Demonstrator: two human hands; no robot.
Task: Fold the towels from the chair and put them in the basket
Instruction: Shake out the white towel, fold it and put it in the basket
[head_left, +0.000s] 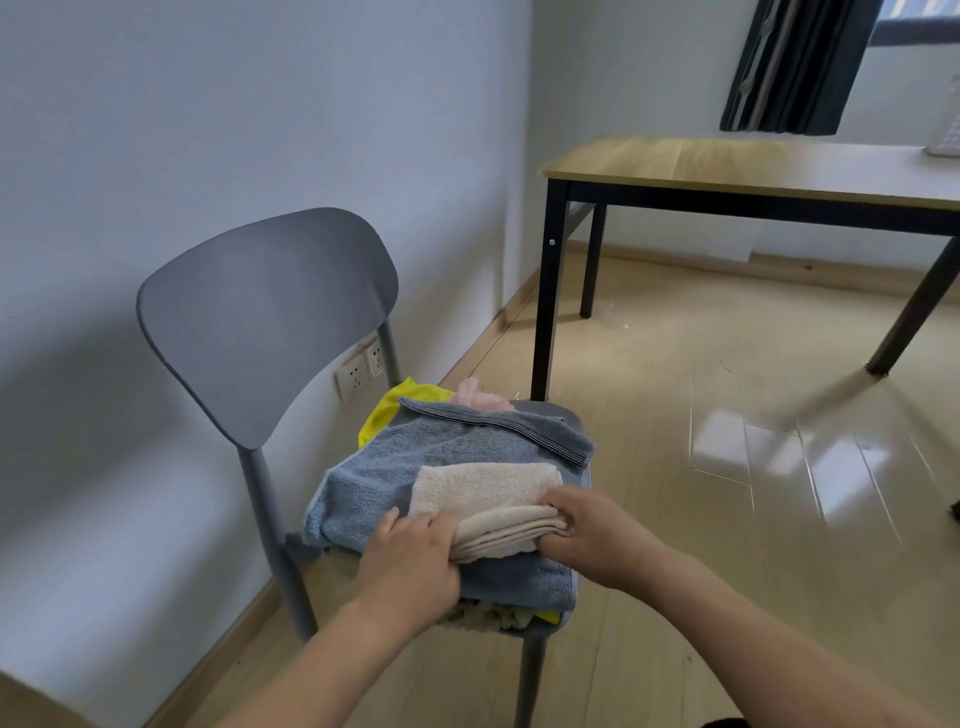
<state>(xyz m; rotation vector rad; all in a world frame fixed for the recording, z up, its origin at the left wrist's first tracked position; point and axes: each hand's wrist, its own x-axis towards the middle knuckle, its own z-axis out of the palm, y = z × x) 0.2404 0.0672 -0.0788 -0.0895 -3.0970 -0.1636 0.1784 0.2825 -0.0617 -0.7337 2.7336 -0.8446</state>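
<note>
A grey chair (265, 312) stands by the wall with a pile of towels on its seat. On top lies a folded cream towel (483, 491), over a blue-grey towel (415, 457). A yellow towel (387, 410) and a pink towel (480, 397) peek out at the back of the pile. My left hand (410, 561) grips the folded cream towel's left near edge. My right hand (587, 535) grips its right near edge, fingers curled under the layers. At the far right edge of the table stands a white basket (946, 130), only partly in view.
A wooden table (727, 166) with black legs stands to the right, behind the chair. Wall sockets (358, 371) sit low on the wall behind the chair. A dark curtain (795, 67) hangs by the window. Light wooden floor spreads to the right.
</note>
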